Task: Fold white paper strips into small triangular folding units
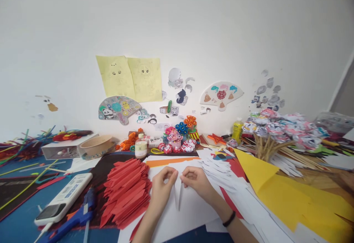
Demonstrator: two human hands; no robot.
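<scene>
Between my two hands is a narrow folded strip of white paper (177,195), its pointed end hanging down over the white sheets (190,215). My left hand (163,182) pinches the strip's upper left edge between thumb and forefinger. On the other side, my right hand (196,180) pinches its upper right edge, the fingertips close to the left ones. A heap of folded red paper pieces (127,189) lies left of my left hand. Beyond my right hand, folded white paper pieces (218,173) are spread in an overlapping row.
A blue glue gun (83,213) and a white power strip (65,197) lie at the left. Yellow paper (304,198) covers the right side. A small bottle (141,146) and paper flowers (175,136) stand along the back. Several flowers on sticks (282,128) are bunched at the right.
</scene>
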